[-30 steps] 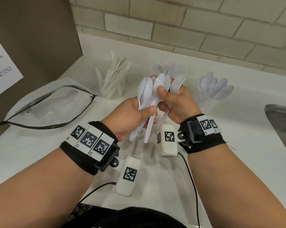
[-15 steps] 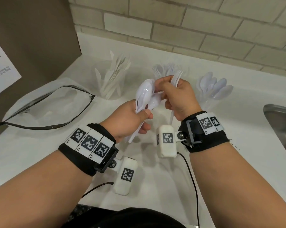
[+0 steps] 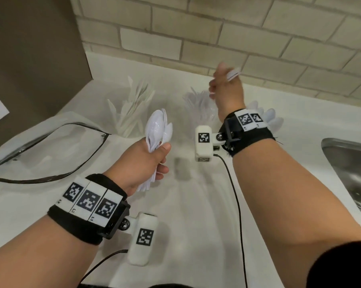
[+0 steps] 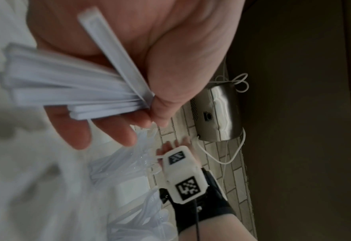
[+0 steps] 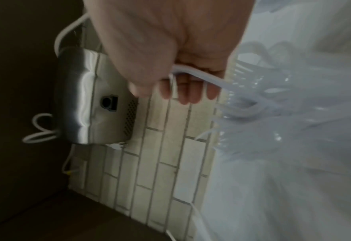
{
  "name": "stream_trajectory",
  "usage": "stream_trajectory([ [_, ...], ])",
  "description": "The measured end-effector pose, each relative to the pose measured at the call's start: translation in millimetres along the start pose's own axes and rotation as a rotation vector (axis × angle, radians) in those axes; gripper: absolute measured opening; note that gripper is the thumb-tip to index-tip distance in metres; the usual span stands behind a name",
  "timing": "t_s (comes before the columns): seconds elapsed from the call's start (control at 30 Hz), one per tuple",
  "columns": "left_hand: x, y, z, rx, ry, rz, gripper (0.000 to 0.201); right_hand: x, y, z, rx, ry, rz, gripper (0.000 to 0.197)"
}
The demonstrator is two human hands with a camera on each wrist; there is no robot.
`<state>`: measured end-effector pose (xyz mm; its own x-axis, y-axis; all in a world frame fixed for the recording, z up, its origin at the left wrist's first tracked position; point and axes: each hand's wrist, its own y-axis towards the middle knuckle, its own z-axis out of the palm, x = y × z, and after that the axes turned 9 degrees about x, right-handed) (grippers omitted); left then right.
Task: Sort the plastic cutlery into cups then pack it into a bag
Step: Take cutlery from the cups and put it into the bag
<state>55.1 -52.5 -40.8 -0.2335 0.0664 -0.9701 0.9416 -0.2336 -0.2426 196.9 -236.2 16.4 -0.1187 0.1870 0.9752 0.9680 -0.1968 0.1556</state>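
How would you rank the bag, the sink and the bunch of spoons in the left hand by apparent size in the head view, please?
1. Bag: largest, spread wide across the counter.
2. Sink: smaller as seen, but the frame edge cuts it off, so its full size cannot be told.
3. Spoons in the left hand: smallest.

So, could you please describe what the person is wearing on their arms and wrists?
Both forearms are bare. Each wrist carries a black fabric band: the left wrist band bears three white tiles with black square codes, the right wrist band shows two. A small white rounded camera box with its own code hangs from each band on a black bracket, and a thin black cable trails from each. A dark sleeve edge shows at the right upper arm.
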Motion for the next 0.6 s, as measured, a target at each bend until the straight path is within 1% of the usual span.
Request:
stream_trajectory([
  [0.03, 0, 0, 0, 0.004, 0.002, -0.005, 0.020, -10, 3, 1, 0.022, -0.060, 0.051, 0.033],
  [0.07, -1, 1, 0, 0.010, 0.001, -0.008, 0.019, -17, 5, 1, 0.023, -0.079, 0.063, 0.033],
  [0.17, -2, 1, 1, 0.030, 0.011, -0.003, 0.019, -29, 7, -4, -0.007, -0.100, -0.048, 0.024],
  [0.3, -3, 5, 8, 0.055, 0.002, 0.010, 0.022, -36, 2, -2, 0.062, -0.303, -0.056, 0.015],
  [0.4, -3, 9, 15, 0.089, -0.009, 0.014, 0.026, -34, 0, -3, 0.054, -0.373, -0.090, 0.019],
  [0.5, -5, 12, 20, 0.113, -0.018, 0.011, 0.026, -16, -16, -11, -0.014, -0.293, -0.156, 0.015],
  [0.53, -6, 13, 21, 0.124, -0.014, 0.015, 0.024, -7, -28, -14, 0.011, -0.222, -0.158, 0.019],
  [0.57, -7, 14, 22, 0.137, 0.005, 0.026, 0.022, 0, -43, -17, 0.084, -0.137, -0.139, 0.023],
  [0.6, -8, 15, 23, 0.151, 0.059, 0.049, 0.019, 6, -59, -20, 0.195, -0.070, -0.095, 0.026],
])
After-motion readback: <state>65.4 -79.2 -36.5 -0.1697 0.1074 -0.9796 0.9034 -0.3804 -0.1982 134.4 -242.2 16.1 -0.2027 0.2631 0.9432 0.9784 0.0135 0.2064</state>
